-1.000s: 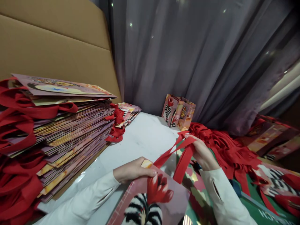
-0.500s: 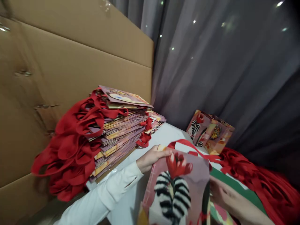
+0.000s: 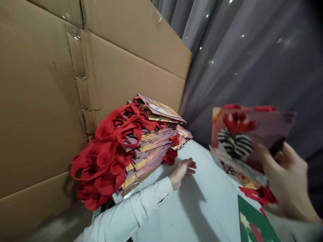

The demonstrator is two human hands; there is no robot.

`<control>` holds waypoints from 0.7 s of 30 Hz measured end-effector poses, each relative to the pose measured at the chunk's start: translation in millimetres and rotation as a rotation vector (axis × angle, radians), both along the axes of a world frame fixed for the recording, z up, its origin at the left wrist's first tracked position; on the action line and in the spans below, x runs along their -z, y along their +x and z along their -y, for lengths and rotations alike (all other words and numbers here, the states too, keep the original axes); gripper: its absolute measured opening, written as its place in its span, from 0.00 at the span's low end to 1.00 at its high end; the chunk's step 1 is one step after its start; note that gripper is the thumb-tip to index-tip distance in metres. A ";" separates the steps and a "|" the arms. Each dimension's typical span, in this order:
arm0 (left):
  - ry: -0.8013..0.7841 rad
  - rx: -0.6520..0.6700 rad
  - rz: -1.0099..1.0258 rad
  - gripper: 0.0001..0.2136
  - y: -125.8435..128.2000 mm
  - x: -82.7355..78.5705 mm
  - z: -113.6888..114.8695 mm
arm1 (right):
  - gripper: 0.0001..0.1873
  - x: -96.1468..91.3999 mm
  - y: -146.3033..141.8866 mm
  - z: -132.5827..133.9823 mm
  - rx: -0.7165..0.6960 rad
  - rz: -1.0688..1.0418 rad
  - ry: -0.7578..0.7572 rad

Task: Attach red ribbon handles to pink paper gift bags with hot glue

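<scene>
The right hand (image 3: 290, 185) pinches the paper bag (image 3: 237, 144) between thumb and fingers, above the table (image 3: 166, 218). The bag's apparent long axis runs left-right; the left hand (image 3: 181, 172), empty, fingers slightly parted, is nearer the bag stack (image 3: 151, 141).

The person's left arm (image 3: 128, 215), sleeved in white, slants up from the bottom edge, left of centre. The left hand (image 3: 182, 171), near the middle of the frame, is unclosed and bare of any load, its fingers loosely extended toward the right. At the lower right, the blurred right hand (image 3: 287, 178) is raised in a grip, thumb pointing up and left.
</scene>
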State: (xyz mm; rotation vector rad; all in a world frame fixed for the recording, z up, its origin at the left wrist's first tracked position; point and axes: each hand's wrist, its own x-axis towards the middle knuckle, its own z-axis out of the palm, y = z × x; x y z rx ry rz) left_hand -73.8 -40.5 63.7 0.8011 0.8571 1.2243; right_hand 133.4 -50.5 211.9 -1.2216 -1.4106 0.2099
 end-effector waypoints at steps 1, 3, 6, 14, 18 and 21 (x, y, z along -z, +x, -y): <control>-0.026 -0.012 -0.027 0.20 1.8 2.8 0.6 | 0.14 -12.9 -18.8 -12.2 -0.017 0.135 0.167; -0.036 0.033 -0.061 0.17 4.3 7.1 2.1 | 0.09 -29.5 -65.5 -38.4 -0.126 0.268 0.389; -0.047 0.112 -0.119 0.13 5.8 11.3 2.8 | 0.12 -36.3 -138.5 -75.8 -0.330 0.429 0.530; -0.124 0.202 -0.244 0.10 13.3 18.5 1.6 | 0.26 -20.7 -207.6 -115.6 -0.783 0.969 0.429; -0.130 0.222 -0.233 0.09 15.2 15.8 3.9 | 0.26 -13.4 -196.6 -123.5 -0.812 0.949 0.417; -0.127 0.225 -0.224 0.09 14.2 14.9 5.2 | 0.23 -17.2 -197.1 -127.2 -0.816 0.880 0.373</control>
